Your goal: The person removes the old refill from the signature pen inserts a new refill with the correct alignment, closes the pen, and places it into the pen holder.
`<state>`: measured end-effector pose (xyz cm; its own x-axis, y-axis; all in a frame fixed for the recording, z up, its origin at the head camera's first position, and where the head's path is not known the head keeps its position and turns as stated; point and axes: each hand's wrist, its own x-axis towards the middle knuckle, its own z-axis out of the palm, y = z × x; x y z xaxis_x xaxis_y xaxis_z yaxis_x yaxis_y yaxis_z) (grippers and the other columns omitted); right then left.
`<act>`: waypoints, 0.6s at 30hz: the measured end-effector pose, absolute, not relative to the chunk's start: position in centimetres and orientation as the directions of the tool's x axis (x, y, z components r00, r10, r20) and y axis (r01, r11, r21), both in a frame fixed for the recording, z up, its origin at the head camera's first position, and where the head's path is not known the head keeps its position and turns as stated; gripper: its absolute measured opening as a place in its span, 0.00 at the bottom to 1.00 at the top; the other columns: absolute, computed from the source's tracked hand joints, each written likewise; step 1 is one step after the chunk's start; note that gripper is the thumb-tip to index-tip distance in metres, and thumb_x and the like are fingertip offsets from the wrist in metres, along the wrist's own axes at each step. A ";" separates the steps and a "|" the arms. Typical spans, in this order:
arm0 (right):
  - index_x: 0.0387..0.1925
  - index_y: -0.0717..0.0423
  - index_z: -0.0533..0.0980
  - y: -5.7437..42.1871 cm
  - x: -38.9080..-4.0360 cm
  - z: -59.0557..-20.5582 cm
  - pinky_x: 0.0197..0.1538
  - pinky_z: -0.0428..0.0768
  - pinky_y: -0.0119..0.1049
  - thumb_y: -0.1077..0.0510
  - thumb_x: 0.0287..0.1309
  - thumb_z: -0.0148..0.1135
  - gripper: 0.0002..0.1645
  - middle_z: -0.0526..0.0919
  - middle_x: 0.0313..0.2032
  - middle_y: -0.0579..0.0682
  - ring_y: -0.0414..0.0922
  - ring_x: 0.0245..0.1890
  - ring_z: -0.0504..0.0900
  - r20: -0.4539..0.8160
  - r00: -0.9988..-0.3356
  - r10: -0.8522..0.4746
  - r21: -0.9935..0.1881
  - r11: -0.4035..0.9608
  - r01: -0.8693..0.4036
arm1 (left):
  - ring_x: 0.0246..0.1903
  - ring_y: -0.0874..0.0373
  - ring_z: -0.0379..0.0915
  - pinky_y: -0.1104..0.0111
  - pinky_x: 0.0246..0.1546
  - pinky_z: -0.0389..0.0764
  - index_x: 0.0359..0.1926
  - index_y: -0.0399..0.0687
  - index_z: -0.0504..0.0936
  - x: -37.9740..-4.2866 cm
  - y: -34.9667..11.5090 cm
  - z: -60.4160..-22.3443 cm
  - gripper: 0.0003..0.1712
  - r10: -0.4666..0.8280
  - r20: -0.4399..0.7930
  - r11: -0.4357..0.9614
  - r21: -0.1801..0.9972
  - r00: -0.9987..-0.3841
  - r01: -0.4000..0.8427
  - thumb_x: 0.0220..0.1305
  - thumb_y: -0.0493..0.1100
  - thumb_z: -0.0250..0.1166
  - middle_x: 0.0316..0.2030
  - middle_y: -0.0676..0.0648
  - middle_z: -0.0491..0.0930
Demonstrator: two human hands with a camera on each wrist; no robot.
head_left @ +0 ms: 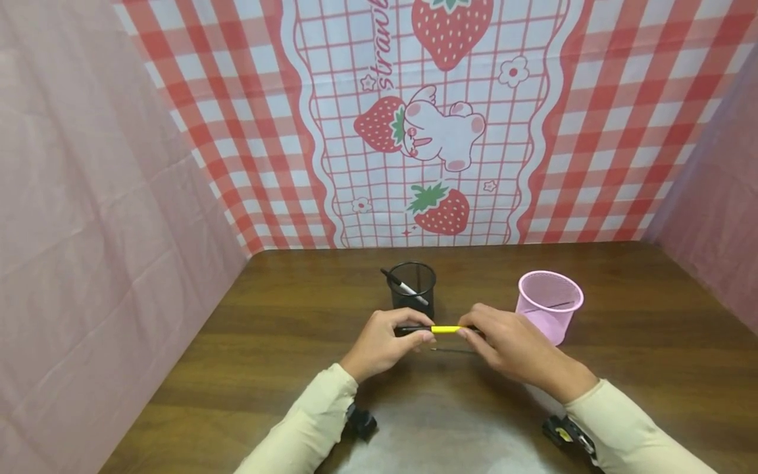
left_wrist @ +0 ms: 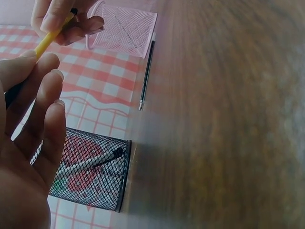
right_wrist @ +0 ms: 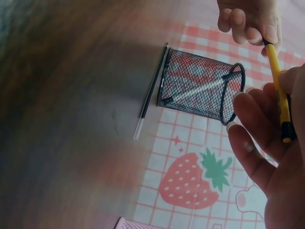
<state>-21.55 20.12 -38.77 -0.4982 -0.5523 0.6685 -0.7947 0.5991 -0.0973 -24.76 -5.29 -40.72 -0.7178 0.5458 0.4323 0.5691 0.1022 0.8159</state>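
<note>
Both hands hold one yellow and black pen (head_left: 445, 329) level above the table. My left hand (head_left: 381, 341) pinches its black end between thumb and fingers. The thumb and fingers of my right hand (head_left: 514, 343) pinch the yellow barrel, whose black tip shows past them in the right wrist view. On the table below lies a thin ink refill (left_wrist: 148, 76), dark with a clear end, touched by neither hand. Just behind the left hand stands a black mesh pen cup (head_left: 414, 308) with a black and white marker (head_left: 410, 289) leaning in it.
A pink mesh pen cup (head_left: 552, 328) stands behind the right hand, with a thin dark stick inside. The brown wooden table (head_left: 237, 368) meets a strawberry-print cloth (head_left: 450, 217) at the back, and plain pink cloth (head_left: 118, 230) hangs at the left.
</note>
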 end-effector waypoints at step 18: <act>0.35 0.44 0.76 20.0 -21.4 -39.1 0.26 0.70 0.26 0.63 0.60 0.67 0.10 0.70 0.28 0.31 0.29 0.24 0.67 0.643 -0.523 -0.559 -0.131 0.593 -0.795 | 0.28 0.44 0.85 0.63 0.30 0.85 0.43 0.43 0.86 -24.8 -5.3 -40.8 0.09 0.568 0.442 0.067 0.816 -0.694 0.575 0.67 0.42 0.69 0.32 0.53 0.88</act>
<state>-21.44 20.03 -39.07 -0.5232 -0.5588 0.6434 -0.7945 0.5929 -0.1311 -24.84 -5.26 -40.85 -0.6938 0.5684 0.4422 0.5747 0.0669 0.8156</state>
